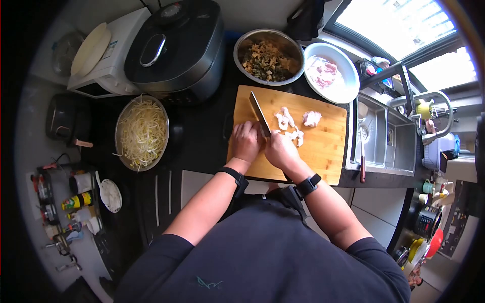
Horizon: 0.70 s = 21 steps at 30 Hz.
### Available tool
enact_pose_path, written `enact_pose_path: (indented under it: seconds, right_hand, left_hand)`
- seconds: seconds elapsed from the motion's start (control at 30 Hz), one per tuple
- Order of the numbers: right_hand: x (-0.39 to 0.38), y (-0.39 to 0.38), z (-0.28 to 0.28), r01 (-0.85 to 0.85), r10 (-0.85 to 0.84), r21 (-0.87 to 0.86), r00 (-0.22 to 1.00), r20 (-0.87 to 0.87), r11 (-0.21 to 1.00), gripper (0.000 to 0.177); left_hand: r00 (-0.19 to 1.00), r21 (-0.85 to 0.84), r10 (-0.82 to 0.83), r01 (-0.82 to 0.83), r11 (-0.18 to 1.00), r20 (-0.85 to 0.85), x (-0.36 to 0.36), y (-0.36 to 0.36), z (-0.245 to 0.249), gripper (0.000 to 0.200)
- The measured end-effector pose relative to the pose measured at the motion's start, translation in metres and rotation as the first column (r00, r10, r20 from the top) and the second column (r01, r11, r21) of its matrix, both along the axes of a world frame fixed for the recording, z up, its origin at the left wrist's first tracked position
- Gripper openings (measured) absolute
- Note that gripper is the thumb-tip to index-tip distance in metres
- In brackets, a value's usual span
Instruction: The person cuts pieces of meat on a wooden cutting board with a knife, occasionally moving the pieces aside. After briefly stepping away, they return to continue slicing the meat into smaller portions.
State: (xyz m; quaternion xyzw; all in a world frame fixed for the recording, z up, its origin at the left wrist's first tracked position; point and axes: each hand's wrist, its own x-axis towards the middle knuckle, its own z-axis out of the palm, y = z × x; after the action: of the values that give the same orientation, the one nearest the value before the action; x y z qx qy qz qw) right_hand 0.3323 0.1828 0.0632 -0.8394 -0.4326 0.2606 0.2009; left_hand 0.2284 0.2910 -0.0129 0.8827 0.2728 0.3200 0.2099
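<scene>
A kitchen knife (259, 112) stands over the wooden cutting board (323, 151), its blade pointing away from me. My right hand (282, 150) is closed round its handle. Just left of the blade, my left hand (246, 140) rests on the board with curled fingers; whatever lies beneath them is hidden. To the right of the knife are pale pieces of raw meat (285, 118), with more small strips (294, 135) close to my right hand. A thicker chunk of raw meat (312, 118) sits farther right on the board.
Behind the board stand a steel bowl of chopped food (241, 64) and a white basin (348, 91) with raw meat. Bean sprouts (142, 132) fill a bowl at left, near a large dark cooker (177, 50). A steel sink (374, 151) lies right, a long-handled tool (362, 161) across it.
</scene>
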Motion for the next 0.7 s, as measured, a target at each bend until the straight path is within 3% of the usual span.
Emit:
enact_pose_path:
  seconds: [0.23, 0.5, 0.7]
  right_hand:
    - [-0.017, -0.056, 0.006, 0.031, -0.033, -0.046, 0.998, -0.05, 0.998, 0.022]
    - [0.005, 0.011, 0.0, -0.024, 0.023, -0.019, 0.999, -0.037, 1.0, 0.019]
    - [-0.01, -0.058, 0.011, 0.026, -0.035, -0.082, 0.994, -0.104, 0.996, 0.018]
  left_hand:
    - [1.0, 0.021, -0.006, 0.005, 1.0, 0.002, -0.001, 0.001, 0.0, 0.016]
    - [0.999, 0.026, -0.007, 0.006, 1.0, 0.048, 0.001, 0.002, -0.004, 0.015]
    - [0.999, 0.068, -0.002, 0.0, 0.998, 0.033, 0.001, 0.006, -0.003, 0.013]
